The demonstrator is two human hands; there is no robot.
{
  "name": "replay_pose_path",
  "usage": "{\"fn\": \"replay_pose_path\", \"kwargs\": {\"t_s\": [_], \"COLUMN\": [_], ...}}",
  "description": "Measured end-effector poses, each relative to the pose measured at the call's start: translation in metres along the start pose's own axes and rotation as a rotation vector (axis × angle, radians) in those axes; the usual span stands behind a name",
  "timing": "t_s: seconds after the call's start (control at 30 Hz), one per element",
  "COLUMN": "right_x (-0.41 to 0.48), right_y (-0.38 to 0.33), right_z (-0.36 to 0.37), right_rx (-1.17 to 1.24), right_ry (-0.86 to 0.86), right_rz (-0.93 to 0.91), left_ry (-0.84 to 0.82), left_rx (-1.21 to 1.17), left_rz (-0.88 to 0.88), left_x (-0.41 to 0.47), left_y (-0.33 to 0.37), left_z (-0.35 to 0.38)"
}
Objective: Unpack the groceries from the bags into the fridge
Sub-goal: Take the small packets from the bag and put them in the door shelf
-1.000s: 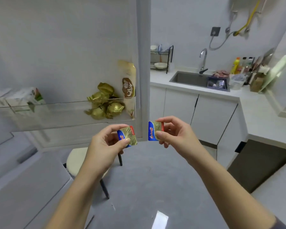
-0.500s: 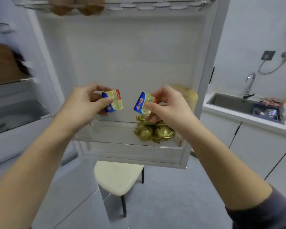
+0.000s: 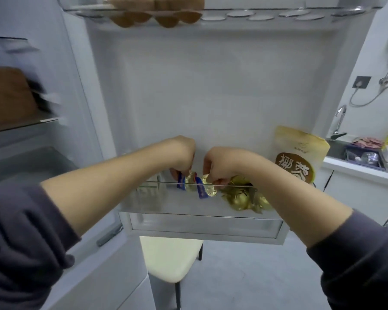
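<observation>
Left hand (image 3: 182, 153), right hand (image 3: 220, 162): each pinches a butter packet (image 3: 185, 182) just inside the door shelf (image 3: 188, 224). Dropped crooked, one could topple out.

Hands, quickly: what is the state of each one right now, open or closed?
Left hand: closed, pinching a small packet.
Right hand: closed, pinching a second packet beside it.
</observation>
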State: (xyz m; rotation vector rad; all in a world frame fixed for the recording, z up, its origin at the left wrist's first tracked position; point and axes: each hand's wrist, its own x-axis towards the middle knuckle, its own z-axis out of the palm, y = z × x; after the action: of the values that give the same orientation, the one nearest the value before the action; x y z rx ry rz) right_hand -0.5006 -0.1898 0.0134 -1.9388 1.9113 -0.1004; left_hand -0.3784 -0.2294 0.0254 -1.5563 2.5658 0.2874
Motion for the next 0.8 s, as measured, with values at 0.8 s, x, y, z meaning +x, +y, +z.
{"fn": "replay_pose_path", "kwargs": {"t_s": [0.8], "right_x": [-0.001], "right_y": [-0.013], "right_z": [0.009], "right_rx": [-0.235], "right_ry": [-0.196], "right_rz": [0.052], "left_ry": [-0.253], "left_rx": [0.334], "left_rz": [0.090], "left_x": [0.013], "left_y": [-0.001], "left_z": [0.019]}}
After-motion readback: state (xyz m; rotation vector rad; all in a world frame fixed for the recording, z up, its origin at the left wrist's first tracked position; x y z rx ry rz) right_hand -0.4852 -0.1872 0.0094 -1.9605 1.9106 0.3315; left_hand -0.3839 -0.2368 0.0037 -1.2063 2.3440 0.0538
